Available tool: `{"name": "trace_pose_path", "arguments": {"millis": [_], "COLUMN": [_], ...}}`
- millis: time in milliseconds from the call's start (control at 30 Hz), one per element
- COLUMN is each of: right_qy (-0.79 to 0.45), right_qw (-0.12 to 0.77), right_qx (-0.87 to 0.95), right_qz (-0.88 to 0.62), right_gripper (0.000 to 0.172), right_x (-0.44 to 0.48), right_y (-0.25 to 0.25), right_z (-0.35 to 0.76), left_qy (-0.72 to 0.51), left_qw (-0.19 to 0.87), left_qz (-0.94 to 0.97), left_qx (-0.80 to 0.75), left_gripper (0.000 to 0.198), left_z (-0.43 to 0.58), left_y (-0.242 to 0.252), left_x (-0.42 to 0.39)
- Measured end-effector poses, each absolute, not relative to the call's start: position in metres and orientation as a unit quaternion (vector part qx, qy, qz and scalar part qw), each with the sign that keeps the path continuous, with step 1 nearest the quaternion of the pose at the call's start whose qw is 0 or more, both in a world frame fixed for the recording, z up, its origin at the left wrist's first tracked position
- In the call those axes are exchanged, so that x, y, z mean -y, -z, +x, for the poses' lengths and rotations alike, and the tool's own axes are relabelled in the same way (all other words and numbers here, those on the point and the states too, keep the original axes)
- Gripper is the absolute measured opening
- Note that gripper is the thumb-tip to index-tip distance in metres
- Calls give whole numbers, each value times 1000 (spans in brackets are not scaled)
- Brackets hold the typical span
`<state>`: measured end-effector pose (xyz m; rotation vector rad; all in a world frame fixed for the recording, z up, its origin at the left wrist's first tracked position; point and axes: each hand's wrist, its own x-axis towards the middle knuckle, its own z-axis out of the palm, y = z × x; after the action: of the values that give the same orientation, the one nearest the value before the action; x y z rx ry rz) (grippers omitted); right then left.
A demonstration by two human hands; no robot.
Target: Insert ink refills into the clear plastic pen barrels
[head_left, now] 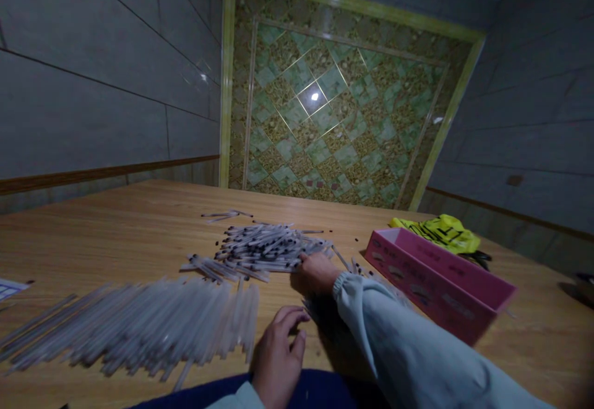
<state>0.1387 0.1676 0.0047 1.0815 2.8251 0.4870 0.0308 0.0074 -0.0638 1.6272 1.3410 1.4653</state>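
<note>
My right hand (pixel 319 271) reaches to the right edge of a pile of thin translucent tubes with black ends (pixel 262 245). Its fingers are curled down at the tubes, and what they pinch, if anything, is hidden. My left hand (pixel 281 350) is low in the middle near the table's front edge, fingers bent and thumb apart, with nothing visible between them. To its left lies a wide row of clear tubes (pixel 153 325), roughly side by side and blurred. A dark bundle (pixel 327 316), too blurred to name, lies under my right forearm.
A pink open-topped box (pixel 431 285) stands right of my right arm, with a yellow plastic bag (pixel 439 231) behind it. A few loose tubes (pixel 227 215) lie farther back on the wooden table (pixel 139 229). A white paper (pixel 12 288) is at the left edge.
</note>
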Motion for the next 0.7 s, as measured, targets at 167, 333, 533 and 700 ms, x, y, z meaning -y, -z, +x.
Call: {"name": "trace_pose_path", "arguments": {"millis": [167, 333, 533, 700], "right_qy": [-160, -20, 250, 347], "right_qw": [-89, -346, -557, -612], "right_qx": [-905, -855, -701, -586], "right_qz": [384, 386, 368, 403], "right_gripper": [21, 18, 17, 25], "right_x": [-143, -98, -50, -43], "right_y": [-33, -53, -48, -19], "right_z": [155, 171, 186, 197], "left_qy": [-560, -591, -604, -556], "left_qw": [319, 342, 318, 309], "left_qz": [573, 517, 527, 583], "left_qx": [-507, -516, -506, -505], "left_gripper": [29, 35, 34, 30], "left_z": [30, 28, 26, 26], "left_y": [66, 62, 59, 57], "left_x": [-10, -10, -9, -7]}}
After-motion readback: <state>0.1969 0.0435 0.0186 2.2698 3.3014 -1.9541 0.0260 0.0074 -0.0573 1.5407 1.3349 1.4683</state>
